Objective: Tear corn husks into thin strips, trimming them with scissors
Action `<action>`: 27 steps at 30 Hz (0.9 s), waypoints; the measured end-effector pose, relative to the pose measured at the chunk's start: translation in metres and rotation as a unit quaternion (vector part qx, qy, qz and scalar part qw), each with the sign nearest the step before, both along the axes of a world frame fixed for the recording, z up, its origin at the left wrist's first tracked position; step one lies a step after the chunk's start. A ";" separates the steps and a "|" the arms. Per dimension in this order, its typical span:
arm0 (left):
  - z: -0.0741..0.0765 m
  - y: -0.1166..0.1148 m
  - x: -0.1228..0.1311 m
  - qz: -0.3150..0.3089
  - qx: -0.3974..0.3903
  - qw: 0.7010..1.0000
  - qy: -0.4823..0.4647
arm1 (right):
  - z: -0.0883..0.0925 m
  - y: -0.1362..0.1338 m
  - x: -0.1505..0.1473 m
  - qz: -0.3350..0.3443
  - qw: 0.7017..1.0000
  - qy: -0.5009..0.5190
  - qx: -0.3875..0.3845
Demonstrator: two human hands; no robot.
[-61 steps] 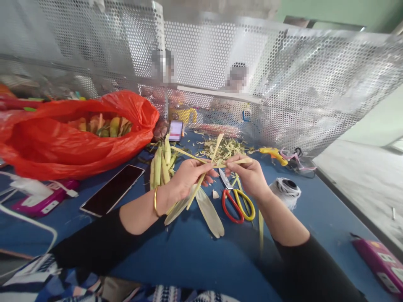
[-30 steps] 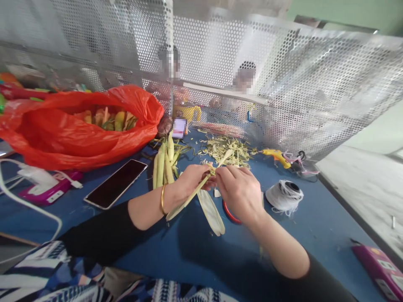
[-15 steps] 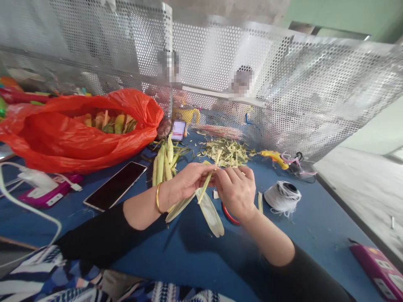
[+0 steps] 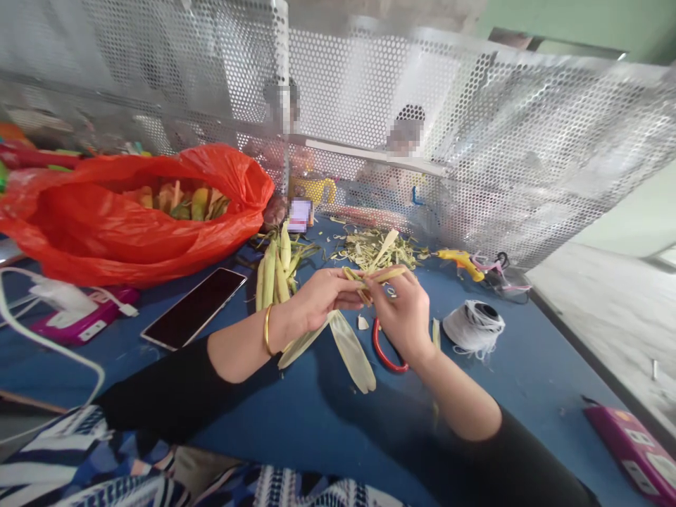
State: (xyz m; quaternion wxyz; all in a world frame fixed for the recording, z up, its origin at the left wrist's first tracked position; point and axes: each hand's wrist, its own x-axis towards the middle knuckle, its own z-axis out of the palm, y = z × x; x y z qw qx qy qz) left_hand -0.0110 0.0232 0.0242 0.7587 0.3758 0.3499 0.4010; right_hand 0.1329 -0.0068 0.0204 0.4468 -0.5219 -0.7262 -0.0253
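Both hands meet over the blue table, working on pale yellow-green corn husk strips [image 4: 388, 275]. My left hand [image 4: 324, 296], with a gold bangle at the wrist, pinches the folded husk between thumb and fingers. Across from it, my right hand [image 4: 404, 306] grips the strip close to the left fingertips. Two flat husk pieces lie below, one of them a broad husk [image 4: 355, 355]. Partly under my right hand is a red-handled tool [image 4: 388, 358], its other end hidden. Left of my hands rests a bundle of husks [image 4: 272, 274].
A red plastic bag [image 4: 211, 246] of husks stands left, with a phone [image 4: 195, 310] before it. Husk scraps [image 4: 370, 250] lie behind my hands. Rightward are a yellow glue gun [image 4: 460, 264], a white thread spool [image 4: 474, 329] and a purple power strip [image 4: 636, 443]. Perforated metal [image 4: 359, 91] stands behind; people sit beyond.
The husk strip that hung down between my hands now lies across my right fingers. My right hand has turned and lowered slightly, uncovering more of the red handle.
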 end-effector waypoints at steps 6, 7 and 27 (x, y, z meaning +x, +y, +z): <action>-0.003 -0.004 0.003 -0.005 0.047 0.999 0.022 | 0.000 0.015 0.007 0.007 0.951 0.170 -0.257; -0.004 -0.004 0.004 0.007 0.051 0.998 0.027 | 0.000 0.015 0.007 0.006 0.950 0.164 -0.266; -0.004 0.004 0.000 0.063 0.125 0.985 0.100 | 0.020 -0.003 0.011 0.173 0.980 -0.088 -0.046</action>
